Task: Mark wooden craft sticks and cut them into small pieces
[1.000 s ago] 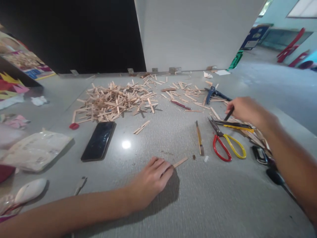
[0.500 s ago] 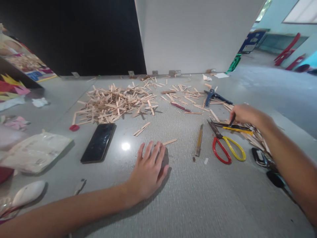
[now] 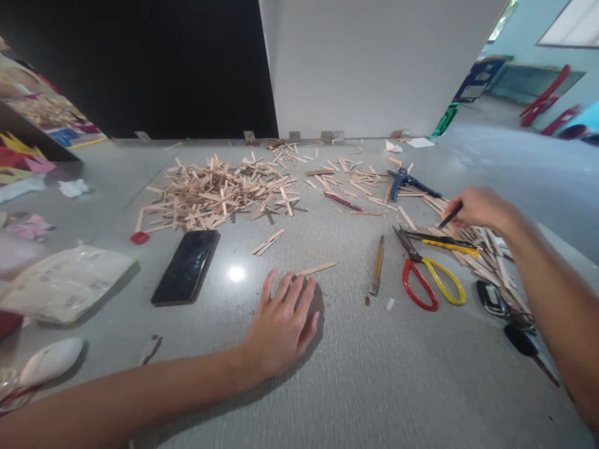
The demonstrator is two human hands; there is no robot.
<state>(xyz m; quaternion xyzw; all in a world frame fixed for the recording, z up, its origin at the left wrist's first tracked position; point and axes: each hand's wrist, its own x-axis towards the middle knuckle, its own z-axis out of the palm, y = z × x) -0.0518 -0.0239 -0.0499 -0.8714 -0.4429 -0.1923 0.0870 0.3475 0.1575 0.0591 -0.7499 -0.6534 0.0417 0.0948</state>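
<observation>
My left hand (image 3: 279, 324) rests on the grey table with its fingers spread, holding nothing. Just beyond its fingertips lies a single wooden craft stick (image 3: 319, 268). On the right, my right hand (image 3: 482, 209) pinches a slim black pen-like tool (image 3: 452, 214), its end pointing down and left. Below that hand are scissors (image 3: 421, 268) with one red and one yellow handle, and a yellow and black cutter (image 3: 450, 246). Loose craft sticks (image 3: 486, 265) lie under and beside the right wrist. A narrow yellowish cutter blade holder (image 3: 377, 267) is left of the scissors.
A heap of craft-stick crosses (image 3: 219, 193) lies behind a black phone (image 3: 186, 268). Blue-handled cutters (image 3: 403, 182) and a dark red pen (image 3: 343, 201) are farther back. Keys (image 3: 491, 298) lie right; a plastic packet (image 3: 75, 284) and white mouse (image 3: 51, 363) left. A black-and-white panel (image 3: 365, 68) stands behind.
My right hand has lifted the black pen-like tool away from the yellow and black cutter and moved slightly right and up. My left hand stays in place.
</observation>
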